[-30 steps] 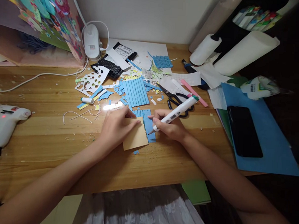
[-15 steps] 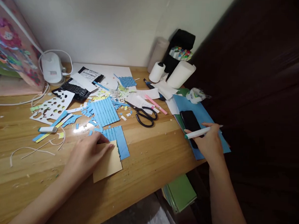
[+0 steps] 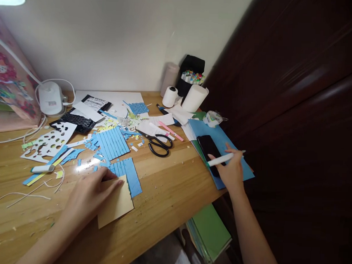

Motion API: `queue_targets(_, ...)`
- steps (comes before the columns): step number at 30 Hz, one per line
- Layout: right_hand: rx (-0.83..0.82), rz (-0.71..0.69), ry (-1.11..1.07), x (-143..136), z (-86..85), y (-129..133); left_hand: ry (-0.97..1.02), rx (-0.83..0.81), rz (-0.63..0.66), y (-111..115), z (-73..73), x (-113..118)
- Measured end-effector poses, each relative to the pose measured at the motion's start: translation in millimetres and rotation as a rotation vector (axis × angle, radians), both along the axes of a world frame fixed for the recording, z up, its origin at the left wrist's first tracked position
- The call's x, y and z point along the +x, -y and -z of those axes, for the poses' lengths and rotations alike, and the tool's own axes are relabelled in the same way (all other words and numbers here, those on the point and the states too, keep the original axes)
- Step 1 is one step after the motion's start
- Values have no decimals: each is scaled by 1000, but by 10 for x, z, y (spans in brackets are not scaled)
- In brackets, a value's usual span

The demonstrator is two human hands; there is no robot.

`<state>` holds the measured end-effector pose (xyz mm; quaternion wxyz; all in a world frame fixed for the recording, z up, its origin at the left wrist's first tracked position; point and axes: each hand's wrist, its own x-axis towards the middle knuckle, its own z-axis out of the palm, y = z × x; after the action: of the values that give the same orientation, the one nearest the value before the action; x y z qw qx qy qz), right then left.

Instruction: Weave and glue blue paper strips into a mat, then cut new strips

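My left hand (image 3: 93, 190) is closed on a cream card (image 3: 118, 207), its thumb on top near the upper edge. The card partly covers a blue card with dark lines (image 3: 134, 180). Another lined blue card (image 3: 113, 143) lies just beyond. At the right, my right hand (image 3: 232, 171) grips a white marker (image 3: 221, 160), whose green end points left. Under that hand a black phone (image 3: 206, 145) rests on blue paper (image 3: 219, 137); I cannot tell whether the fingers touch the phone.
Black-handled scissors (image 3: 160, 145) lie mid-table among paper scraps. Behind stand a thread spool (image 3: 169, 96), a white roll (image 3: 195, 98) and a black case of markers (image 3: 193, 76). A dark cabinet (image 3: 296, 114) borders the right. Green folders (image 3: 209, 230) sit below the table edge.
The camera view has shifted, so the table things appear lower and further left. Both hands keep their holds on the card and the marker, with the right hand still over the phone.
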<state>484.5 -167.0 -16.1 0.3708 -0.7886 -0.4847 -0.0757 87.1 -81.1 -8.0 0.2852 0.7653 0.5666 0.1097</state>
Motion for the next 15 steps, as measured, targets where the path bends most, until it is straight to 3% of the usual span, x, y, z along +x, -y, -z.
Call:
queue_targets(4,1,-152,159,11,45,152,10,5,9,-3,-4,-3)
queue_targets(8,-118,-276,224,120,49,-16,16,6,17,-12,6,2)
queue_targets(11,-9,-253,171,173,-5,-96,15,1,25,-14,11,5)
queue_targets(15,133,-175,189,163,-6,56,7,-12,28,-15,7,8)
